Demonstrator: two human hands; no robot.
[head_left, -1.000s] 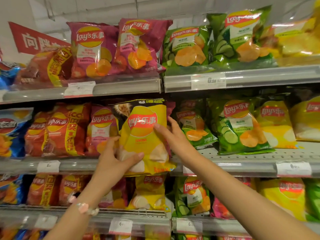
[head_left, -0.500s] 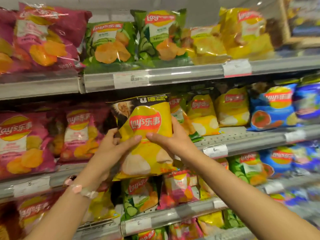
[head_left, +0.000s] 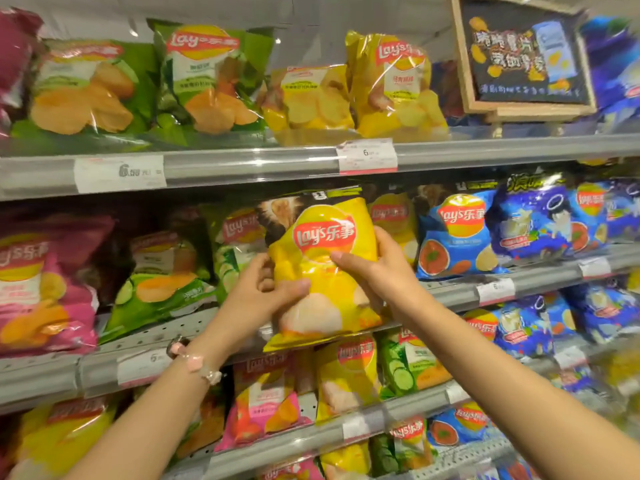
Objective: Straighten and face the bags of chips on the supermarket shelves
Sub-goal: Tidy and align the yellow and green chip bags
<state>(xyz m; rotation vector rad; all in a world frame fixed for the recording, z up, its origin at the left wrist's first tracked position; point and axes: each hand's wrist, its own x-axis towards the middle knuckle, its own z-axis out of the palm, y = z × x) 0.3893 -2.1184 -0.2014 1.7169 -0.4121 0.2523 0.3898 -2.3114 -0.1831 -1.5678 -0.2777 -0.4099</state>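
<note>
Both hands, left hand (head_left: pixel 266 292) and right hand (head_left: pixel 374 268), pinch the yellow chip bag (head_left: pixel 323 268) between them by its sides, before the middle shelf (head_left: pixel 540 282); light, puffy, slippery and crushable, I'd hold its edges gently.

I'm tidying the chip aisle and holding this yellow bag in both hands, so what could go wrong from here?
1. The yellow bag is gripped from both sides by the left hand and right hand; squeezing could crush the chips.
2. Its bottom hangs past the shelf edge; released there, it might slide off.
3. Pushing it in may knock the green cucumber bag beside it askew.
</note>
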